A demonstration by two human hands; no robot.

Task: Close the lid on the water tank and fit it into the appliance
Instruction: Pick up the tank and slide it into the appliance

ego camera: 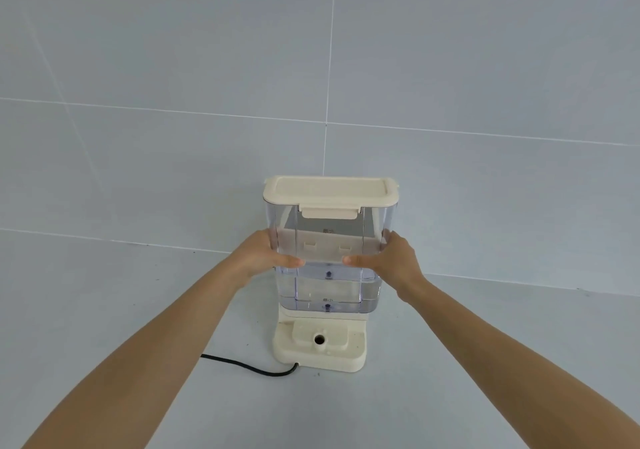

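A clear plastic water tank (329, 286) stands upright, its bottom right over the back of a cream appliance base (320, 353). Its cream lid (330, 190) lies flat on top with the front latch down. My left hand (263, 258) grips the tank's left side and my right hand (391, 260) grips its right side, both thumbs across the front. The base's front shows a raised block with a round hole (319, 339). I cannot tell whether the tank is fully seated in the base.
A black power cord (249, 366) runs from the base's left front corner toward the left over the grey surface. A grey tiled wall (450, 68) rises close behind the appliance.
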